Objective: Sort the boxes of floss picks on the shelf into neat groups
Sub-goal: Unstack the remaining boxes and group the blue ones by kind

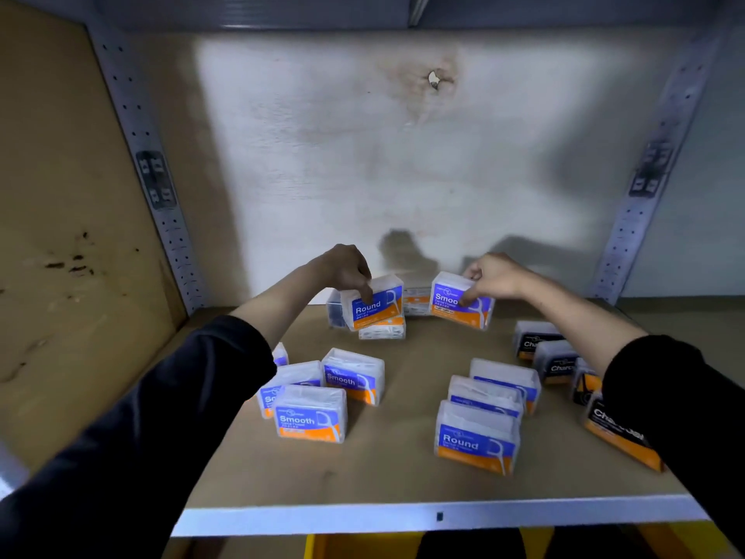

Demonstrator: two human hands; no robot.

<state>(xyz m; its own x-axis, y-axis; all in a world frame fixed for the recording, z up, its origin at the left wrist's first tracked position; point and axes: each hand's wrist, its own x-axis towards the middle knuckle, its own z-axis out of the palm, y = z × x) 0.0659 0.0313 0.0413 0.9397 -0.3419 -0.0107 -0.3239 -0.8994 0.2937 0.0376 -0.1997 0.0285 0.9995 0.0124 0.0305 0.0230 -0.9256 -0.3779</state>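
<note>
My left hand [347,269] pinches a clear "Round" floss pick box [377,306] with a blue and orange label, tilted above another box [382,332] lying flat at the back of the shelf. A "Smooth" box [451,302] is gripped from above by my right hand [494,276], lifted slightly. Between the two, more boxes [417,302] sit against the wall. A group of "Smooth" boxes [312,415] stands front left. A row of "Round" boxes [475,437] stands front centre-right. Black "Charcoal" boxes [554,363] line the right side, partly hidden by my right sleeve.
The brown shelf board [403,474] ends in a white metal front edge [403,516]. Perforated metal uprights [161,203] stand at both back corners before a stained white wall. Another shelf runs overhead. Bare board lies between the front groups.
</note>
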